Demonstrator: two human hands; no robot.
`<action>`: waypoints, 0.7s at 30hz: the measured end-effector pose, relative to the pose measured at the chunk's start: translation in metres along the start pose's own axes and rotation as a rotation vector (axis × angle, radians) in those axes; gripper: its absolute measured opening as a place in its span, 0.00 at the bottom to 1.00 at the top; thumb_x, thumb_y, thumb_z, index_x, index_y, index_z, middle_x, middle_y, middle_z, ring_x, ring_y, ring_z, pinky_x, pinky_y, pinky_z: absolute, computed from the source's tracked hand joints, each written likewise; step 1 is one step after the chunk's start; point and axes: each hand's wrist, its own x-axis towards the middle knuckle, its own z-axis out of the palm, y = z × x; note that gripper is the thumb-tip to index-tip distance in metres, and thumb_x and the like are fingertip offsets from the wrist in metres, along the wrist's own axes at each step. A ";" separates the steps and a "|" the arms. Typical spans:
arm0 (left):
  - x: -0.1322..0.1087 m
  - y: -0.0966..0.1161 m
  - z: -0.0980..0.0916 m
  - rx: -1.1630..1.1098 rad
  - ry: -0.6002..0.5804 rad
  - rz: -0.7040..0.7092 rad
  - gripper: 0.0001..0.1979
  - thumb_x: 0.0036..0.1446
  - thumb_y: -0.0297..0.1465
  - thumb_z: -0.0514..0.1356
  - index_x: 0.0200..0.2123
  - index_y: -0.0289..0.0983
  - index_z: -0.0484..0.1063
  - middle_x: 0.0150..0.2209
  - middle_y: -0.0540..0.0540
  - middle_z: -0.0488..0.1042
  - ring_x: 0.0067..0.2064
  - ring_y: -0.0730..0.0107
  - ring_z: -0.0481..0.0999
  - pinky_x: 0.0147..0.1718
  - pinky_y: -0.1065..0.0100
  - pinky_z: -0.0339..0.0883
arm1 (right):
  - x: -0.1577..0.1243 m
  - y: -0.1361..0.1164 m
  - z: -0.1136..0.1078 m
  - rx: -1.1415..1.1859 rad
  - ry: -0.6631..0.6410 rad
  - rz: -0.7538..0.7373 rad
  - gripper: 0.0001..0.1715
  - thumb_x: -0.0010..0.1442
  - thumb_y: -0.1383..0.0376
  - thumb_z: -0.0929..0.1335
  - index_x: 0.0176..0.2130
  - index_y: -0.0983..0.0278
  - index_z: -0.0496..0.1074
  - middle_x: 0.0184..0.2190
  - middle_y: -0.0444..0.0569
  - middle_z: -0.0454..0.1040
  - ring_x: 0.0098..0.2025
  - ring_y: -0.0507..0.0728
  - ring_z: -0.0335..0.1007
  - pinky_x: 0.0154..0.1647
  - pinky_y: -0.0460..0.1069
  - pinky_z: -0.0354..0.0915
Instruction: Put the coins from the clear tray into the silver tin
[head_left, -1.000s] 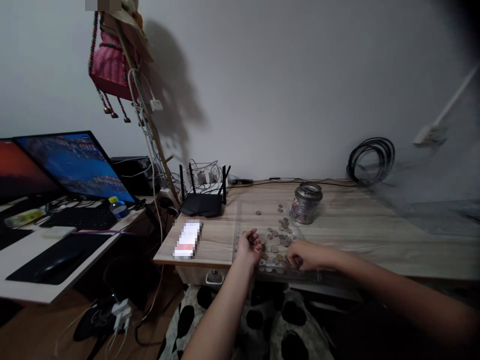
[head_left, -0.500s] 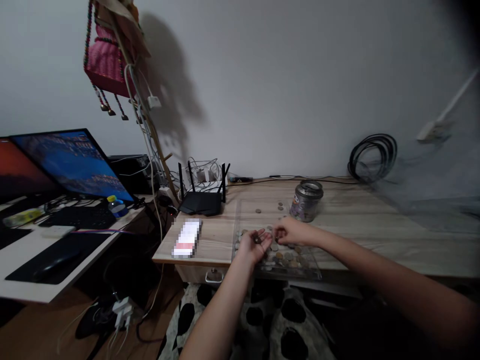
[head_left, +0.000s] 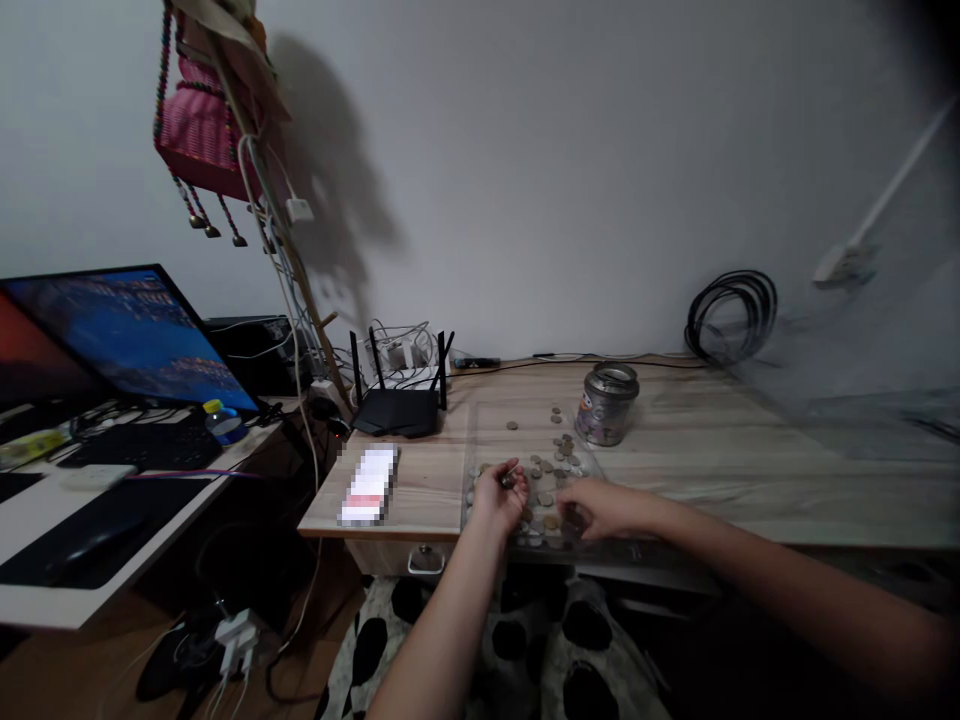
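Note:
My left hand (head_left: pixel 499 497) is palm up above the table, its fingers curled around a few coins (head_left: pixel 508 481). To its right, my right hand (head_left: pixel 606 507) reaches down to the scattered coins (head_left: pixel 545 499), fingers bent and close together. Whatever lies between those fingertips is hidden. Several silvery and brassy coins are spread over a clear plastic sheet (head_left: pixel 471 440) at the table's front edge. Behind my right hand stands a round grey tin (head_left: pixel 606 410) with a cartoon print and an opening in its lid.
A phone (head_left: pixel 369 485) with a lit screen lies left on the wooden table (head_left: pixel 712 460), in front of a black router (head_left: pixel 397 410). Coiled black cable (head_left: pixel 731 315) rests against the wall. Further left, a desk holds a monitor (head_left: pixel 142 330) and a small bottle (head_left: pixel 223 424).
My left hand's fingers have curled in over the coins. My right hand has moved away from it, down and to the right, uncovering coins behind. The view has shifted slightly.

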 end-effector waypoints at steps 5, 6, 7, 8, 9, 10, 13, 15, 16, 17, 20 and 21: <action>-0.001 0.000 -0.001 0.000 -0.004 0.035 0.05 0.47 0.22 0.51 0.28 0.30 0.65 0.22 0.47 0.65 0.20 0.79 0.65 0.19 0.78 0.61 | 0.005 0.000 0.003 0.168 -0.129 0.079 0.23 0.34 0.73 0.65 0.35 0.66 0.70 0.22 0.42 0.68 0.23 0.49 0.61 0.22 0.42 0.54; -0.001 0.000 -0.002 -0.002 -0.003 0.040 0.05 0.47 0.22 0.51 0.28 0.30 0.65 0.22 0.47 0.65 0.20 0.79 0.65 0.19 0.77 0.61 | 0.006 0.001 0.004 0.170 -0.129 0.077 0.22 0.34 0.74 0.65 0.34 0.66 0.70 0.21 0.41 0.68 0.23 0.49 0.60 0.22 0.42 0.54; -0.001 0.000 -0.002 -0.003 -0.002 0.043 0.05 0.47 0.22 0.51 0.29 0.30 0.65 0.22 0.47 0.65 0.20 0.79 0.65 0.19 0.77 0.61 | 0.007 0.003 0.005 0.161 -0.129 0.060 0.20 0.34 0.74 0.64 0.32 0.67 0.70 0.21 0.41 0.68 0.23 0.49 0.61 0.22 0.42 0.55; -0.002 0.000 -0.002 -0.003 -0.001 0.044 0.05 0.47 0.22 0.51 0.29 0.30 0.65 0.22 0.47 0.65 0.20 0.79 0.65 0.19 0.77 0.61 | 0.007 0.005 0.007 0.150 -0.130 0.031 0.17 0.34 0.74 0.64 0.29 0.67 0.71 0.20 0.42 0.68 0.23 0.49 0.61 0.23 0.42 0.55; -0.002 0.000 -0.002 -0.003 0.002 0.045 0.05 0.47 0.22 0.51 0.28 0.30 0.65 0.22 0.47 0.65 0.20 0.79 0.65 0.19 0.77 0.61 | 0.008 0.007 0.008 0.140 -0.130 0.000 0.14 0.34 0.74 0.63 0.27 0.67 0.71 0.20 0.42 0.68 0.23 0.49 0.61 0.24 0.43 0.56; -0.002 0.000 -0.001 -0.001 0.004 0.044 0.04 0.47 0.22 0.51 0.28 0.30 0.65 0.22 0.47 0.65 0.20 0.79 0.65 0.19 0.77 0.61 | 0.008 0.008 0.010 0.134 -0.127 -0.022 0.13 0.35 0.74 0.63 0.25 0.67 0.71 0.20 0.42 0.68 0.23 0.49 0.61 0.24 0.43 0.56; -0.003 0.000 0.000 0.002 0.014 0.049 0.04 0.47 0.22 0.51 0.28 0.30 0.65 0.22 0.47 0.65 0.20 0.79 0.65 0.19 0.77 0.61 | 0.008 0.011 0.012 0.139 -0.132 0.011 0.12 0.35 0.73 0.63 0.24 0.67 0.71 0.18 0.42 0.67 0.22 0.49 0.61 0.22 0.42 0.55; -0.003 0.000 0.001 0.004 0.020 0.054 0.05 0.47 0.22 0.51 0.28 0.30 0.65 0.22 0.47 0.65 0.20 0.79 0.65 0.19 0.77 0.62 | 0.009 0.010 0.011 0.184 -0.116 0.055 0.14 0.36 0.73 0.64 0.28 0.67 0.71 0.18 0.41 0.67 0.21 0.48 0.61 0.21 0.42 0.55; -0.004 0.000 0.002 0.006 0.022 0.055 0.05 0.47 0.21 0.51 0.28 0.30 0.65 0.22 0.47 0.65 0.20 0.79 0.65 0.20 0.77 0.62 | 0.010 0.010 0.010 0.207 -0.093 0.066 0.17 0.36 0.73 0.64 0.31 0.67 0.70 0.19 0.41 0.67 0.21 0.48 0.61 0.20 0.42 0.54; -0.004 0.000 0.002 0.008 0.024 0.057 0.05 0.47 0.21 0.51 0.28 0.30 0.65 0.22 0.47 0.65 0.20 0.79 0.65 0.20 0.77 0.62 | 0.011 0.009 0.008 0.221 -0.063 0.074 0.21 0.35 0.72 0.66 0.35 0.67 0.70 0.19 0.41 0.67 0.21 0.48 0.61 0.20 0.42 0.54; -0.005 0.000 0.002 0.010 0.030 0.063 0.05 0.48 0.22 0.51 0.28 0.30 0.66 0.22 0.47 0.65 0.21 0.79 0.66 0.20 0.77 0.62 | 0.013 0.009 0.005 0.225 -0.060 0.112 0.26 0.34 0.72 0.67 0.38 0.66 0.69 0.20 0.40 0.67 0.20 0.48 0.59 0.19 0.42 0.53; -0.005 0.000 0.002 0.008 0.032 0.065 0.05 0.48 0.22 0.51 0.28 0.30 0.66 0.22 0.47 0.65 0.21 0.79 0.66 0.20 0.77 0.62 | 0.013 0.009 0.004 0.223 -0.092 0.122 0.24 0.34 0.72 0.67 0.37 0.66 0.69 0.20 0.40 0.67 0.19 0.48 0.59 0.19 0.42 0.53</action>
